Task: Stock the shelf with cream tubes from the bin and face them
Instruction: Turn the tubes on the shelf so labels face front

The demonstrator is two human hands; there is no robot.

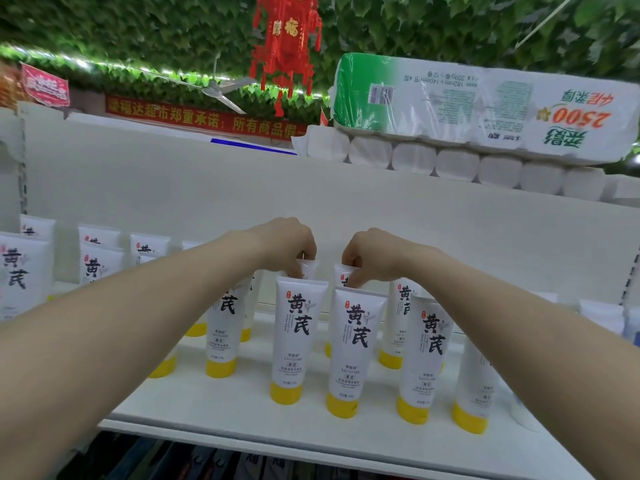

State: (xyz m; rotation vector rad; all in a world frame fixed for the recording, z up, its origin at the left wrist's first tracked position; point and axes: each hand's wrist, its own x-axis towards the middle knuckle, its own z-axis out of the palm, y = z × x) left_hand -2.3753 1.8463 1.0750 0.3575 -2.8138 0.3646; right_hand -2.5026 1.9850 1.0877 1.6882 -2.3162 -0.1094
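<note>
Several white cream tubes with yellow caps stand cap-down on the white shelf (242, 414). My left hand (287, 242) pinches the top edge of a tube (309, 268) in the second row, behind the front tube (298, 337). A little to the right, my right hand (367, 254) pinches the top of another rear tube (341, 273), behind the front tube (355, 348). Both held tubes are mostly hidden by the front ones. The bin is not in view.
More tubes stand at the left (20, 271) and right (426, 358) of the shelf. A large pack of toilet rolls (485, 109) lies on the top shelf above. The white back panel (173, 188) rises behind the tubes. Dark goods show below the shelf edge.
</note>
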